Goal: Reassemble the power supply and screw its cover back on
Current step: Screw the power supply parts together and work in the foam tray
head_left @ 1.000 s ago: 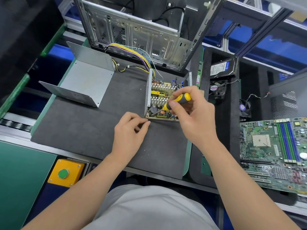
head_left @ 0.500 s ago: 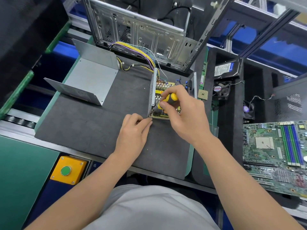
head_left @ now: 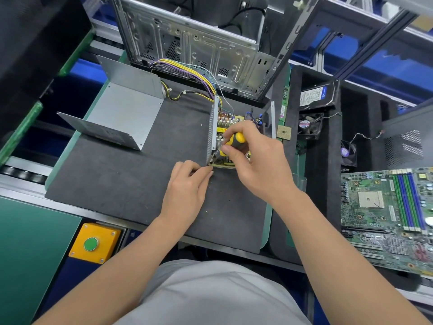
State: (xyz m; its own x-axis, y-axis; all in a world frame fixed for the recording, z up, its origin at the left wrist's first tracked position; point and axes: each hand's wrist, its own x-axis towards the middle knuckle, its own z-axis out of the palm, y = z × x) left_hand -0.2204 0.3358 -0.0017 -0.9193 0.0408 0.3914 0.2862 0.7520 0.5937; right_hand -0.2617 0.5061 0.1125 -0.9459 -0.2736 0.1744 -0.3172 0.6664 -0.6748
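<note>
Plainly the job is only partway through. Beyond the black foam work mat (head_left: 112,184) stands a bare steel computer case (head_left: 199,48), and on the mat's far left lies the folded grey sheet-metal cover (head_left: 124,113), open side up and well apart from the unit it belongs to. The open power supply (head_left: 212,127) sits at the middle of the mat, near its right edge, with its top open to the camera and its perforated steel wall upright on the left. Its long axis runs away from the person toward the case, and the bundle of yellow and purple wires (head_left: 194,76) leaves its far end in that direction. The circuit board already rests inside the tray, so I judge the step in hand to be fastening the board at its near-left corner. Fitting the cover and driving its screws are left to do. The right hand (head_left: 260,160) grips the yellow-and-black screwdriver (head_left: 236,140) with its fingers wrapped around the handle. The handle leans up toward the camera and the shaft slants down to the left, with the tip hidden. The left hand (head_left: 187,191) rests at the tray's near-left corner with its fingers curled, thumb and forefinger drawn together. Whether they pinch a screw or only brace the tray, I cannot tell.
</note>
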